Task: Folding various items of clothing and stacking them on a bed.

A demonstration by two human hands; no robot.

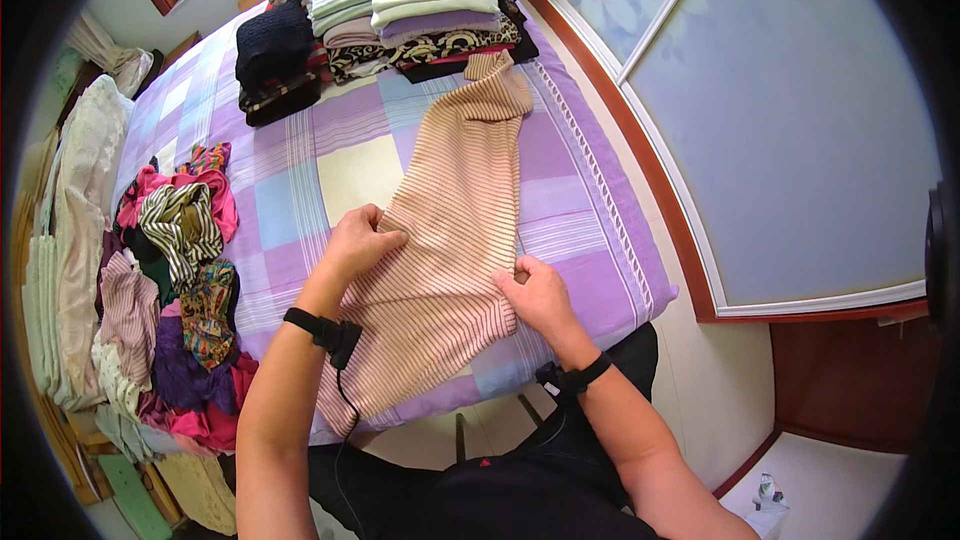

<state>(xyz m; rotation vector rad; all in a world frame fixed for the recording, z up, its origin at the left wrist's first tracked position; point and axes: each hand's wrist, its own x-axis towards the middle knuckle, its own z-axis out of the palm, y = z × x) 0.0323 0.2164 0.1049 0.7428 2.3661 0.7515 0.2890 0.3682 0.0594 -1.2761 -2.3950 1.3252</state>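
A striped knit garment [457, 187], pinkish beige with dark ribbed lines, lies lengthwise on the bed in front of me. Its far end is bunched close to the stacks of clothes, and the near end reaches the bed's front edge. On its left edge my left hand [365, 238] pinches the fabric between thumb and fingers. Across from it, my right hand [538, 295] grips the right edge, thumb on top and fingertips partly hidden underneath. Both wrists carry black straps with small devices.
Folded clothes stand in stacks [435, 7] at the far side, with a dark folded pile [276, 52] beside them. Loose garments [180, 232] heap along the left. A checked bedspread [360, 172] covers the bed. Sliding wardrobe doors [787, 165] stand to the right.
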